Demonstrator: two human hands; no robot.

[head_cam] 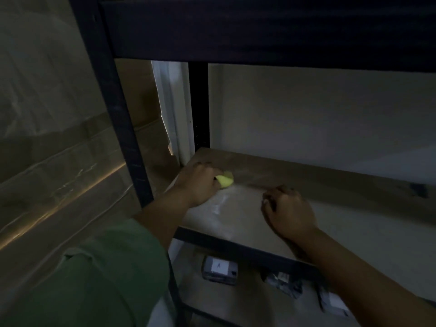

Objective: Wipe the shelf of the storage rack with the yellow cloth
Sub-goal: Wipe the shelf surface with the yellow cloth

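Note:
The brown board shelf [306,185] of a dark metal storage rack [111,90] fills the middle of the dim view. My left hand [198,182] lies on the shelf near its far left corner, closed on a bunched yellow cloth [225,180] that sticks out to the right of my fingers and touches the board. My right hand [289,211] rests as a loose fist on the shelf's middle, a hand's width right of the cloth, with nothing seen in it.
A dark upper shelf beam [259,31] hangs low overhead. Large cardboard boxes [47,149] wrapped in plastic stand left of the rack. On the lower shelf lie small labelled packs [219,270]. A pale wall [330,119] backs the rack.

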